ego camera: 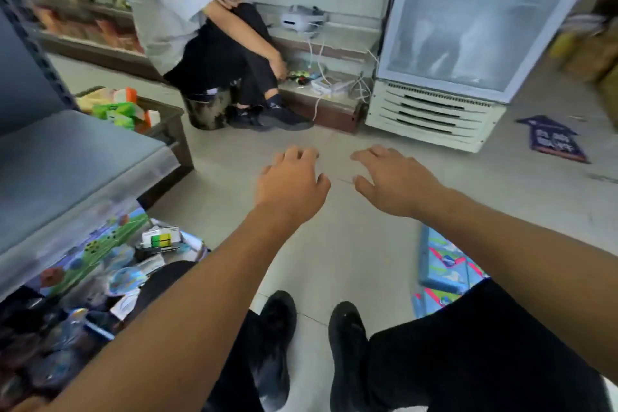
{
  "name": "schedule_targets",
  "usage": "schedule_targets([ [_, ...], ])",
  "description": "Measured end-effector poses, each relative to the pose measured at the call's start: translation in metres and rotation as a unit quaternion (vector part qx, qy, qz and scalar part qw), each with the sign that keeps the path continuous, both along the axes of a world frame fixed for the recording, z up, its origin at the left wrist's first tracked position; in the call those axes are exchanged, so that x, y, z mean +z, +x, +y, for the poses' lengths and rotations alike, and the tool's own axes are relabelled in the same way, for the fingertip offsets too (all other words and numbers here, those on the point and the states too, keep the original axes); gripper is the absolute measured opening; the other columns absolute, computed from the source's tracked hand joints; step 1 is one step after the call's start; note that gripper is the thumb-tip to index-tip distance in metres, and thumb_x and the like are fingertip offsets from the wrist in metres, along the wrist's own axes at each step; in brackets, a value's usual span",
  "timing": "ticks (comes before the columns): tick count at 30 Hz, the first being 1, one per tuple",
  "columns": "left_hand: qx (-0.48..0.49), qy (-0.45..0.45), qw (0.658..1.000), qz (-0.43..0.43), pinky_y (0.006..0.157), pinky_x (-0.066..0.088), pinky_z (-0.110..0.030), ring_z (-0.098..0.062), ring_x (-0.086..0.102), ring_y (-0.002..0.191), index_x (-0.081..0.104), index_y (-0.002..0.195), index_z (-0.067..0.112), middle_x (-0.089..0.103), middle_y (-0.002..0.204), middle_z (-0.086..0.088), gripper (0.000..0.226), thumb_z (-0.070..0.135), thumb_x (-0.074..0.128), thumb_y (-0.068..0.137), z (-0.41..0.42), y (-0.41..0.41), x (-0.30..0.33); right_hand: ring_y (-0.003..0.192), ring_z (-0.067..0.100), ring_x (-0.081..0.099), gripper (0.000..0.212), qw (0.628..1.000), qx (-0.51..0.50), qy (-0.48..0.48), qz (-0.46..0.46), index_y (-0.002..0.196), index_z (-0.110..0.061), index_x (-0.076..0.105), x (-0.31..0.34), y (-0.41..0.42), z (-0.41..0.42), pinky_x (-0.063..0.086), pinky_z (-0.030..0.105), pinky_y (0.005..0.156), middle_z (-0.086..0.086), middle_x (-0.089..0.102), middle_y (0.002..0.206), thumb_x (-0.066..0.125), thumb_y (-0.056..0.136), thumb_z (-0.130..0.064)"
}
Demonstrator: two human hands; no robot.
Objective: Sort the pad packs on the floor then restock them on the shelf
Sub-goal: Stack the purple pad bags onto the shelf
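Both hands out over the floor (351,244), L hand (291,184) & R hand (391,181) fingers loosely spread, holding nothing. Pad packs (444,267) on floor by R leg; shelf (67,157) at L.

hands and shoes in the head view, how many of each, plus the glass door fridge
hands of the wearer: 2, left hand and right hand, both open and holding nothing
black shoes of the wearer: 2, left shoe and right shoe
glass door fridge: 1
total: 5
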State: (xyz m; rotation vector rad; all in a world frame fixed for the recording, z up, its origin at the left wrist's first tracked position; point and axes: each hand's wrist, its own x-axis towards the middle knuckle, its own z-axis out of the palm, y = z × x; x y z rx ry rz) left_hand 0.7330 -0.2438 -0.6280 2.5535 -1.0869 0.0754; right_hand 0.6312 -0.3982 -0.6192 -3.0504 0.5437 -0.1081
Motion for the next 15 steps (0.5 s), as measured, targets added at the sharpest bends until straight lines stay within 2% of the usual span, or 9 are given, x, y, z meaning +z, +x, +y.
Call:
schedule_targets([
  [8,-0.145,0.020,0.986,0.078,0.092,0.043,-0.041,-0.026,0.044,0.122,0.046,0.133,0.022,0.049,0.132,-0.004,0.044,0.043,0.046,0.095,-0.134,-0.046,-0.080,0.130,0.032,0.042,0.054,0.970,-0.215,0.071,0.091,0.147,-0.022,0.032,-0.056,-0.086,-0.106,0.040,0.045,0.104,0.009,0.041,0.145,0.045,0.097,-0.036],
  [12,-0.189,0.072,0.971,0.127,0.092,0.043,-0.040,-0.027,0.044,0.122,0.045,0.133,0.021,0.048,0.132,-0.006,0.043,0.042,0.046,0.096,-0.177,-0.082,-0.131,0.131,0.033,0.043,0.056,0.935,-0.296,0.119,0.155,0.149,-0.021,0.029,-0.112,-0.140,-0.142,0.042,0.043,0.102,0.010,0.039,0.148,0.046,0.097,-0.038],
  [15,-0.202,0.119,0.957,0.173,0.091,0.043,-0.040,-0.027,0.046,0.121,0.045,0.133,0.020,0.048,0.132,-0.006,0.043,0.041,0.046,0.096,-0.205,-0.108,-0.180,0.130,0.031,0.045,0.059,0.902,-0.347,0.197,0.162,0.150,-0.022,0.028,-0.168,-0.174,-0.163,0.043,0.041,0.101,0.010,0.041,0.149,0.047,0.097,-0.038],
])
